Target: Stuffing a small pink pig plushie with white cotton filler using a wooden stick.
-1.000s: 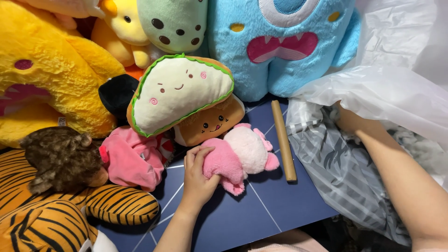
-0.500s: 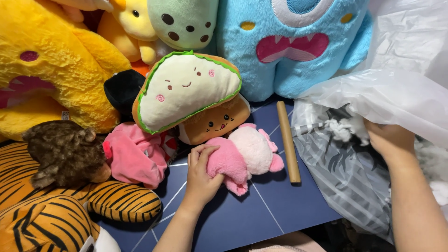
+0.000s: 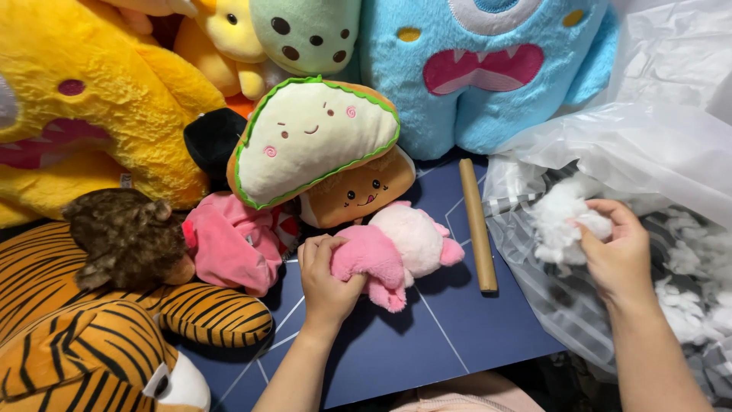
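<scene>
We observe the left hand (image 3: 326,276) gripping the pink plush toy (image 3: 385,252), fingers curled over its darker pink end; the toy lies on the dark blue surface (image 3: 427,343), just below the sandwich-shaped plush (image 3: 313,141) and the toast-shaped plush (image 3: 358,191). The right hand (image 3: 618,252) pinches a tuft of white stuffing (image 3: 560,217) over the open clear plastic bag (image 3: 656,145). A brown cardboard tube (image 3: 477,225) lies between toy and bag. A tiger plush (image 3: 91,328) sits well apart at left.
</scene>
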